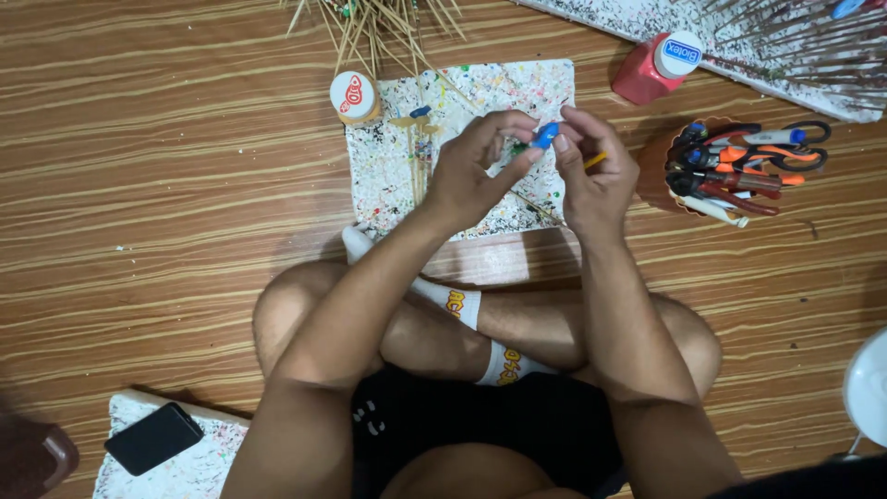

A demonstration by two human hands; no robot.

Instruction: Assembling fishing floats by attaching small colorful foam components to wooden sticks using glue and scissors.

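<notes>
While we are sitting cross-legged on striped wood floor, both hands are hovering over paint-speckled white board (462, 88). Left hand (471, 171) and right hand (596, 176) are pinching small blue piece (545, 135) between fingertips. Left of board, yellow bottle with round white cap (354, 97) is standing; right of board, red bottle with white cap (658, 66) and cup of scissors and pens (735, 166).

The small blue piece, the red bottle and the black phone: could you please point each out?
Small blue piece (546, 135), head view, its middle, between the fingertips.
Red bottle (640, 79), head view, its red body.
Black phone (153, 438), head view, screen centre.
</notes>
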